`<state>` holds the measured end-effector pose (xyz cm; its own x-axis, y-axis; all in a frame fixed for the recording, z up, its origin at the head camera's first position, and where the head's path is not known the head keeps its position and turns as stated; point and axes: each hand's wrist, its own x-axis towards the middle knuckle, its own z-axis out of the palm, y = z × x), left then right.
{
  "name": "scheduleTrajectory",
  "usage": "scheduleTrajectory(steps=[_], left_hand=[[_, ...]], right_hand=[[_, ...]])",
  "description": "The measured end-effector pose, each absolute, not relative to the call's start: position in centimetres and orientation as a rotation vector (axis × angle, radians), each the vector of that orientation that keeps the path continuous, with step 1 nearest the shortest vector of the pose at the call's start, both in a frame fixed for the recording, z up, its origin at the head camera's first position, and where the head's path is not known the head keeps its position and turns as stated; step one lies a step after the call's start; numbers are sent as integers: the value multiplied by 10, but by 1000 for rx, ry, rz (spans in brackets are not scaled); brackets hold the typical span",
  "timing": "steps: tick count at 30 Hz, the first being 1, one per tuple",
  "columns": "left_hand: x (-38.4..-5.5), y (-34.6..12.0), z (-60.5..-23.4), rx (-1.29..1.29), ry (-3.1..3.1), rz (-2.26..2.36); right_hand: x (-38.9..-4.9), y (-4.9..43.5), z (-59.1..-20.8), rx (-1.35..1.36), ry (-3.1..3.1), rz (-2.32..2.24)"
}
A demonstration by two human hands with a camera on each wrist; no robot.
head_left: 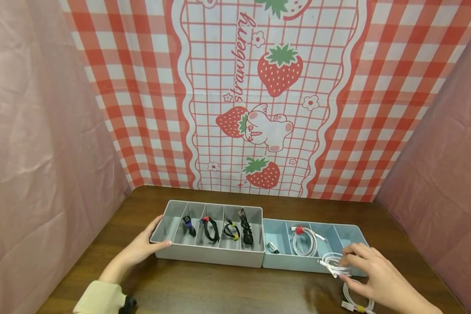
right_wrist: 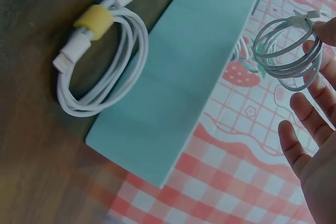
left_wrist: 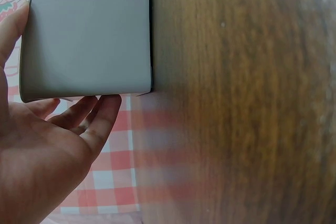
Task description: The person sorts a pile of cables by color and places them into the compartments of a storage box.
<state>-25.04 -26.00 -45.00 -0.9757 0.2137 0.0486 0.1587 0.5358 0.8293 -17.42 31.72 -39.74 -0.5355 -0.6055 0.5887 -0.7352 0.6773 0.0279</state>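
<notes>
At the left end of a grey divided box (head_left: 212,256), my left hand (head_left: 140,247) grips the corner, thumb at the front rim and fingers against the end wall. My right hand (head_left: 373,271) pinches a coiled white cable (right_wrist: 289,51) between thumb and fingers, in front of the light blue divided box (head_left: 288,263). Its other fingers are spread apart. Below that hand, a second coiled white cable (right_wrist: 137,51) with a yellow tie lies on the table, partly hidden by the hand in the head view.
Bundled black cables, one (head_left: 246,233) at the right, sit in several grey compartments. The blue box holds a white cable with a red tie (head_left: 299,230) and a small white-and-black piece (head_left: 273,247). A checked strawberry cloth (head_left: 149,109) hangs behind the wooden table (head_left: 220,288).
</notes>
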Motion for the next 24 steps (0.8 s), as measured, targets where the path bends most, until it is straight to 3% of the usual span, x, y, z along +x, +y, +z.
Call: scheduleTrajectory(steps=[24], left_hand=[[-251, -260, -450, 340, 2683, 1473]], right_hand=[[-190, 323, -368, 1018, -2129, 308]])
